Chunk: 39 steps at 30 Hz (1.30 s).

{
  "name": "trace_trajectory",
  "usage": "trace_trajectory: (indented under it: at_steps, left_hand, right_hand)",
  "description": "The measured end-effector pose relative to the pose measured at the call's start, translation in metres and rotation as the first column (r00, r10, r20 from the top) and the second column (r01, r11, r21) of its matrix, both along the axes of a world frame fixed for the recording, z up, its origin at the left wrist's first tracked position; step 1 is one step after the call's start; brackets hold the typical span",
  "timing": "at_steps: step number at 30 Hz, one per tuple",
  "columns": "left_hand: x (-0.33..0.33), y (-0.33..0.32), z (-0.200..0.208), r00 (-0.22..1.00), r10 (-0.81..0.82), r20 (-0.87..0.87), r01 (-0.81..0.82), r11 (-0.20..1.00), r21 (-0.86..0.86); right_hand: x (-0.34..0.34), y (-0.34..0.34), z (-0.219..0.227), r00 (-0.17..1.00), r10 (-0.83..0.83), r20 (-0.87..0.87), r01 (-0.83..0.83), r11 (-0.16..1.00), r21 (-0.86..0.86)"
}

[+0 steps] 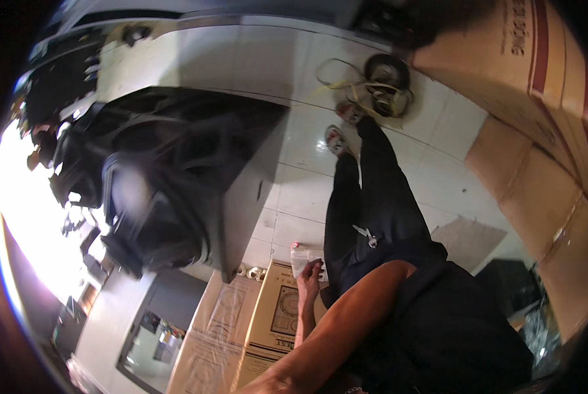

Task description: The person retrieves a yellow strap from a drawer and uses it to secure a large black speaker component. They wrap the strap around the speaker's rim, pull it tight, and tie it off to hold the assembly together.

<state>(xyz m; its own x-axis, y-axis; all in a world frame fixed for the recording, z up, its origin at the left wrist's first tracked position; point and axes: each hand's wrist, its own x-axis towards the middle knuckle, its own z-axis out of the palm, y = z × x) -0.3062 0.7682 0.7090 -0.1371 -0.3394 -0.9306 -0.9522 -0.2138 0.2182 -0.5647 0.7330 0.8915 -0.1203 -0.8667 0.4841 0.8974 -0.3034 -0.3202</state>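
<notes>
My left hand (310,274) hangs low beside my left thigh, its fingers bent against a clear plastic bag (302,257) with pale contents. The bag lies against the near end of a brown carton (272,315) printed with a loudspeaker drawing, and a small red object (296,245) shows at its top edge. My other bare arm (353,328) crosses in front of my body toward the lower edge, covering part of the left forearm. The right hand at its end is beyond the picture.
A big black cabinet (248,164) with a dark domed part stands at the left. More cartons (215,322) lie beside the first one. Coiled cable and a black ring (387,75) rest on the tiled floor near my feet. A large cardboard box (504,59) and flattened cardboard (524,197) are at the right.
</notes>
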Motion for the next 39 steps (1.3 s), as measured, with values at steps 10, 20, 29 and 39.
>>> trace_trajectory:
  at_steps: [10, 20, 29, 39]
  left_hand:
    - [0.138, -0.06, -0.092, 0.988, -0.027, 0.155, 0.012, 0.995, 0.099]
    - [0.209, -0.03, -0.142, 0.894, -0.209, 0.395, 0.132, 0.968, 0.212]
    - [0.083, -0.007, -0.16, 0.945, -0.236, 0.225, 0.24, 0.971, 0.006]
    - [-0.13, 0.066, -0.057, 0.58, -0.717, -0.386, 0.668, 0.691, -0.278]
  right_hand:
    - [-0.013, 0.095, -0.502, 0.937, -0.19, -0.294, 0.308, 0.047, 0.95]
    - [-0.092, 0.203, -0.863, 0.746, 0.495, -0.445, 0.653, -0.415, 0.633]
    - [-0.007, 0.221, -0.772, 0.486, 0.447, -0.751, 0.838, -0.482, 0.256]
    - [0.039, 0.26, -0.298, 0.418, 0.193, -0.888, 0.702, 0.552, 0.451]
